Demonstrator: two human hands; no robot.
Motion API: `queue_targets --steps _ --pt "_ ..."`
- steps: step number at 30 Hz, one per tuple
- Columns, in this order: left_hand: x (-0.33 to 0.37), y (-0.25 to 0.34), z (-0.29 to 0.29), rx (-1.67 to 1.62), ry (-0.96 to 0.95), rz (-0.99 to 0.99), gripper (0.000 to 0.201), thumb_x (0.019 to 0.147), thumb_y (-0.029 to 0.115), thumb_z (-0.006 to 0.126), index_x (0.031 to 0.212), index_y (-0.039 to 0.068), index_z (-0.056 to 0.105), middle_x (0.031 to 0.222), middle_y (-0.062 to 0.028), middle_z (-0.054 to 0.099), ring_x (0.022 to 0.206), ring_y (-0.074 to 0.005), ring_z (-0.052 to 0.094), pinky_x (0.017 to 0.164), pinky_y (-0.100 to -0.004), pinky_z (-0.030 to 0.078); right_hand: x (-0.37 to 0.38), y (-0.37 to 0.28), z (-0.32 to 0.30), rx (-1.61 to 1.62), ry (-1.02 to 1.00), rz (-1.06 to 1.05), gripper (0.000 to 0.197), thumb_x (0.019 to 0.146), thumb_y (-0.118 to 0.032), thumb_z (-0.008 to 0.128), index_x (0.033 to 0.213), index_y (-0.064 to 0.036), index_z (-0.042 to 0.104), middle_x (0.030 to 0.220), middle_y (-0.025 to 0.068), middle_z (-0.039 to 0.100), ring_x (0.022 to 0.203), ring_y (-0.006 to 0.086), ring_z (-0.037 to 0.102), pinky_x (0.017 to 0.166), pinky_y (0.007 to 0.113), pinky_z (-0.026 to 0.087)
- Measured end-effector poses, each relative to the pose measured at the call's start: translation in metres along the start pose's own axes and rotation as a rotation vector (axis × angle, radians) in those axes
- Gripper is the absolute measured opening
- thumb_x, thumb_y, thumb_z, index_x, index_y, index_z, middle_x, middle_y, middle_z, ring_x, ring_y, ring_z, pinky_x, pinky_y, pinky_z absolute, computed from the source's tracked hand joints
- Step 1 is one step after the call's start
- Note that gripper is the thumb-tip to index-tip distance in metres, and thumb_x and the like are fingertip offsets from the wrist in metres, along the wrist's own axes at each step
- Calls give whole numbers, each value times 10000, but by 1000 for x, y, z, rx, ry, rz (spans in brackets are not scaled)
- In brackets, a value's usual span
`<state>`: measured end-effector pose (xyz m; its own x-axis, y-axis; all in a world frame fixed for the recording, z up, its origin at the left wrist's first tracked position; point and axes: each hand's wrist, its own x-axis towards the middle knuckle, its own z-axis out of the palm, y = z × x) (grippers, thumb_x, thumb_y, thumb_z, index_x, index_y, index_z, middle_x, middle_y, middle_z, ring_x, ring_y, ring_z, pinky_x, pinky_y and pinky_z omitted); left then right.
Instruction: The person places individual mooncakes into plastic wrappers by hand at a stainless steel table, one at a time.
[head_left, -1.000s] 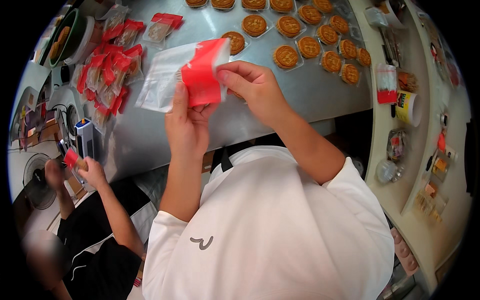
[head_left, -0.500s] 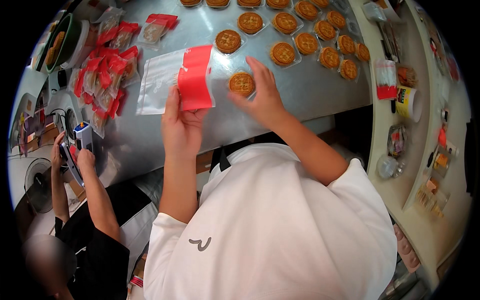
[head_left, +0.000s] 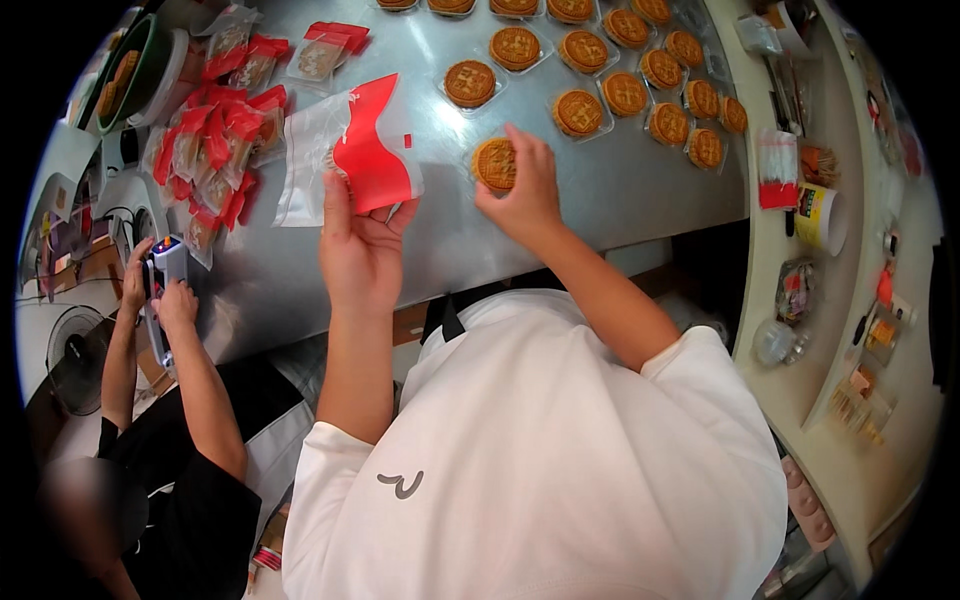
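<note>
Your left hand (head_left: 362,250) clamps the red-and-clear bag (head_left: 375,145) between thumb and fingers by its near edge, likely leaving the red end free; rightward, your right hand (head_left: 528,195) curves around the nearest cake (head_left: 493,165), whether gripping I cannot tell.

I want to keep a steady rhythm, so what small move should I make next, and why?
Probably lift the round, golden-brown embossed pastry toward the red-and-clear plastic pouch: your right hand curves around the pastry's edge, and your left hand holds the pouch nearby.
</note>
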<state>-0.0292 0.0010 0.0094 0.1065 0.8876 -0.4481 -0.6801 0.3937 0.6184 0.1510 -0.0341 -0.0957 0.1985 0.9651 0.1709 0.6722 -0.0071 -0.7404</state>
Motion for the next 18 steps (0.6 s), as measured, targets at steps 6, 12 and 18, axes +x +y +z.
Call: queue_targets --steps 6,12,18 --pt "-3 -6 8 117 23 20 402 970 336 394 1215 24 460 1173 -95 562 1036 -213 581 853 -408 510 35 -91 -90 134 149 -218 841 601 -119 736 1332 -40 327 1191 146 392 1081 312 394 925 400 346" --pt "-5 -13 25 172 2 14 394 973 315 391 1204 4 463 1156 -109 567 997 -221 601 830 -397 526 43 -90 -90 -39 141 -236 870 594 -96 747 1348 -53 315 1218 145 397 1106 312 406 949 396 350" --pt "-4 -19 23 329 -34 23 403 951 307 455 1199 -11 479 1152 -100 571 979 -199 606 789 -348 530 40 -88 -83 -10 63 -252 871 589 -92 748 1341 -42 312 1219 158 379 1068 336 411 917 420 355"
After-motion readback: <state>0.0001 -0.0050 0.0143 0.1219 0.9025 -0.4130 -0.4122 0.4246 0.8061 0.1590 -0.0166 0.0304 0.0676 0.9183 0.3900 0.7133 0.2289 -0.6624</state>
